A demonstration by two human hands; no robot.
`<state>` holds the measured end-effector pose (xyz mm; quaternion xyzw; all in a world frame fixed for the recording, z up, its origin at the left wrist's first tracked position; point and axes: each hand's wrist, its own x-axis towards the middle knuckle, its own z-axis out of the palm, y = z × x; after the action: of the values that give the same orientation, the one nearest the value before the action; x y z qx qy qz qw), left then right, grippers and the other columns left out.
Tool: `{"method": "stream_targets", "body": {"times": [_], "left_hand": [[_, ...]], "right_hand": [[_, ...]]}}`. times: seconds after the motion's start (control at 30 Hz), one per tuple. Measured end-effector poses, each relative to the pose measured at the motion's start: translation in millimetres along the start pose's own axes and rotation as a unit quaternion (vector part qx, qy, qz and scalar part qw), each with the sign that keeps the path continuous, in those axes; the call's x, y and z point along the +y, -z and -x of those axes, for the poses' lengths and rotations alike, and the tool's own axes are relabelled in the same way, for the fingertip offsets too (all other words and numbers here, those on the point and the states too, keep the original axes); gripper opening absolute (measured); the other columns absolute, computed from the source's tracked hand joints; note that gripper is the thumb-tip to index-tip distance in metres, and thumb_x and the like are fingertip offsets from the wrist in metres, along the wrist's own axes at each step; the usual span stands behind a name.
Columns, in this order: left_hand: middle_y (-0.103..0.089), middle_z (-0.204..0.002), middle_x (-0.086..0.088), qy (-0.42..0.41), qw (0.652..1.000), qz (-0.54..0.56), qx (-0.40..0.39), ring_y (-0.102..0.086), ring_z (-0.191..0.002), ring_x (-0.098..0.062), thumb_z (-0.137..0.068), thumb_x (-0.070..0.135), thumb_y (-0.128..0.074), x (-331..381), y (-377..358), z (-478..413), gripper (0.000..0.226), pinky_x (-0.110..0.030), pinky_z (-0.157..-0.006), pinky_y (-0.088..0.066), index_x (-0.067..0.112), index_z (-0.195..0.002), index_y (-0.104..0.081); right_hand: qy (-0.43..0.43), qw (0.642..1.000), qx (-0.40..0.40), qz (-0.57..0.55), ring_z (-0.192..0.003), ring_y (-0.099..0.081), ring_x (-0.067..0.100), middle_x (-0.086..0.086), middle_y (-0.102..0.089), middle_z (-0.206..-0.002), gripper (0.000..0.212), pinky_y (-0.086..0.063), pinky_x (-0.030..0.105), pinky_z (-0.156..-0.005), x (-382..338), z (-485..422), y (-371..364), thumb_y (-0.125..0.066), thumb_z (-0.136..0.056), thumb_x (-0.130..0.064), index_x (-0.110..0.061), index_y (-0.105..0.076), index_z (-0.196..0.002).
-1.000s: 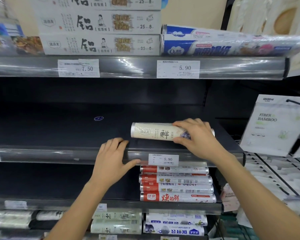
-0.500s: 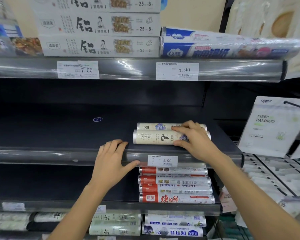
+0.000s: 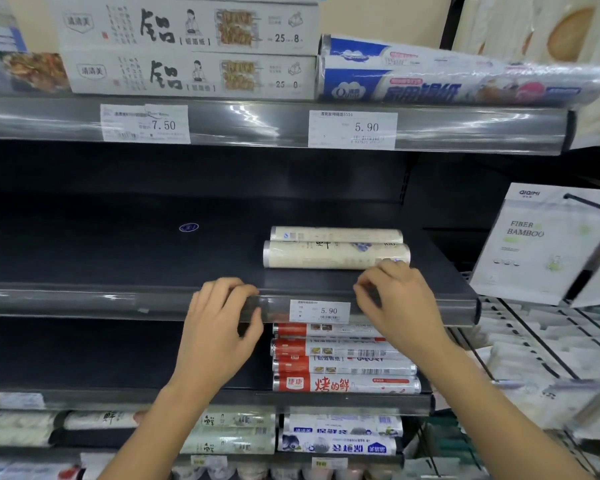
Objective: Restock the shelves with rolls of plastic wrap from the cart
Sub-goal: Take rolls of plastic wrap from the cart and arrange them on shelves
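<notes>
Two cream rolls of plastic wrap lie side by side on the dark middle shelf (image 3: 118, 258), a front roll (image 3: 326, 255) and a back roll (image 3: 336, 234) touching it. My right hand (image 3: 395, 306) hovers just in front of the front roll's right end, fingers loosely curled and holding nothing. My left hand (image 3: 219, 327) holds the shelf's front rail (image 3: 84, 303), fingers curled over its top and thumb in front of it, left of the 5.90 price tag (image 3: 321, 310).
Red foil rolls (image 3: 343, 365) are stacked on the shelf below, with more wrap rolls (image 3: 229, 434) under them. Foil boxes (image 3: 187, 50) and a long blue roll (image 3: 464, 84) fill the top shelf. A wire rack (image 3: 533, 344) with white packs stands at the right.
My right hand has let go of the front roll and pulled back toward the shelf edge. The roll now lies against the back roll. My left hand's fingers have curled more on the rail.
</notes>
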<state>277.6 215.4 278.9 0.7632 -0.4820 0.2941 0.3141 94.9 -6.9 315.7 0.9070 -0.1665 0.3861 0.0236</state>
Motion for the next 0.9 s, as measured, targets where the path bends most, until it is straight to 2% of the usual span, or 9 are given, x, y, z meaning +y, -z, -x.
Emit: {"method": "stream_targets", "body": {"times": [0.1, 0.2, 0.3, 0.43, 0.53, 0.6, 0.7, 0.77, 0.9], "left_hand": [[-0.063, -0.098, 0.007, -0.015, 0.999, 0.013, -0.031, -0.057, -0.088, -0.014, -0.091, 0.033, -0.047, 10.9, -1.3, 14.2, 0.028, -0.031, -0.078, -0.046, 0.017, -0.102, -0.068], [-0.066, -0.094, 0.009, -0.038, 0.993, 0.016, -0.113, -0.061, -0.081, -0.013, -0.09, 0.036, -0.045, 12.4, -14.2, 35.1, 0.032, -0.032, -0.072, -0.051, 0.019, -0.101, -0.069], [-0.066, -0.093, 0.009, -0.052, 0.978, 0.015, -0.201, -0.063, -0.078, -0.013, -0.089, 0.038, -0.043, 5.7, -35.6, 60.0, 0.035, -0.032, -0.069, -0.052, 0.022, -0.102, -0.071], [-0.065, -0.085, 0.006, -0.079, 0.957, 0.018, -0.279, -0.063, -0.07, -0.017, -0.084, 0.034, -0.048, -3.0, -60.3, 97.0, 0.028, -0.034, -0.063, -0.054, 0.02, -0.091, -0.071], [-0.067, -0.088, 0.005, -0.094, 0.943, 0.045, -0.316, -0.067, -0.074, -0.019, -0.081, 0.027, -0.068, -7.0, -71.7, 131.4, 0.015, -0.035, -0.063, -0.056, 0.02, -0.094, -0.071], [-0.067, -0.092, 0.004, -0.11, 0.925, 0.052, -0.359, -0.067, -0.078, -0.019, -0.086, 0.032, -0.056, -8.0, -75.5, 153.3, 0.021, -0.036, -0.065, -0.057, 0.021, -0.096, -0.07], [-0.067, -0.093, 0.005, -0.142, 0.9, 0.074, -0.406, -0.066, -0.081, -0.019, -0.085, 0.035, -0.041, -3.0, -75.1, 182.5, 0.033, -0.037, -0.069, -0.055, 0.022, -0.095, -0.069], [-0.066, -0.091, 0.005, -0.161, 0.888, 0.084, -0.423, -0.065, -0.081, -0.02, -0.086, 0.035, -0.043, 2.7, -73.9, 198.5, 0.029, -0.036, -0.068, -0.054, 0.022, -0.093, -0.068], [-0.064, -0.093, 0.004, -0.193, 0.861, 0.124, -0.455, -0.063, -0.085, -0.022, -0.088, 0.03, -0.053, 22.2, -77.3, 230.1, 0.018, -0.037, -0.071, -0.052, 0.02, -0.095, -0.067]], "right_hand": [[-0.007, 1.0, -0.018, 0.02, -0.067, -0.056, 0.019, -0.004, -0.062, -0.076, 0.009, -0.044, 0.033, -0.063, -9.5, 26.6, 4.7, -0.066, -0.089, -0.024, -0.017, -0.068, -0.083], [-0.033, 0.995, -0.086, 0.033, -0.068, -0.062, 0.019, -0.004, -0.067, -0.079, 0.025, -0.048, 0.032, -0.062, -21.3, 55.0, 5.7, -0.051, -0.093, -0.034, -0.019, -0.071, -0.09], [-0.071, 0.982, -0.157, 0.074, -0.07, -0.067, 0.021, -0.002, -0.07, -0.084, 0.017, -0.052, 0.032, -0.06, -34.2, 87.9, -2.7, -0.064, -0.089, -0.032, -0.02, -0.074, -0.095], [-0.129, 0.961, -0.217, 0.111, -0.063, -0.066, 0.023, -0.001, -0.067, -0.074, 0.014, -0.052, 0.031, -0.056, -60.5, 143.8, -23.2, -0.076, -0.076, -0.028, -0.019, -0.07, -0.086], [-0.192, 0.941, -0.245, 0.132, -0.063, -0.066, 0.023, -0.002, -0.066, -0.071, 0.019, -0.051, 0.029, -0.054, -82.5, 192.4, -39.2, -0.082, -0.068, -0.028, -0.02, -0.069, -0.08], [-0.24, 0.925, -0.259, 0.138, -0.065, -0.067, 0.024, -0.002, -0.066, -0.072, 0.017, -0.051, 0.029, -0.055, -98.4, 226.7, -45.5, -0.078, -0.069, -0.028, -0.021, -0.069, -0.081], [-0.319, 0.895, -0.28, 0.134, -0.079, -0.068, 0.027, 0.0, -0.069, -0.084, 0.019, -0.054, 0.035, -0.071, -123.0, 276.8, -45.4, -0.058, -0.084, -0.029, -0.018, -0.07, -0.094], [-0.362, 0.877, -0.287, 0.133, -0.084, -0.067, 0.025, -0.002, -0.067, -0.088, 0.025, -0.053, 0.036, -0.076, -141.8, 305.7, -40.1, -0.046, -0.09, -0.031, -0.02, -0.068, -0.096], [-0.444, 0.835, -0.286, 0.155, -0.089, -0.066, 0.022, -0.003, -0.067, -0.094, 0.02, -0.051, 0.033, -0.077, -174.1, 356.9, -22.6, -0.054, -0.091, -0.026, -0.021, -0.069, -0.102]]}}
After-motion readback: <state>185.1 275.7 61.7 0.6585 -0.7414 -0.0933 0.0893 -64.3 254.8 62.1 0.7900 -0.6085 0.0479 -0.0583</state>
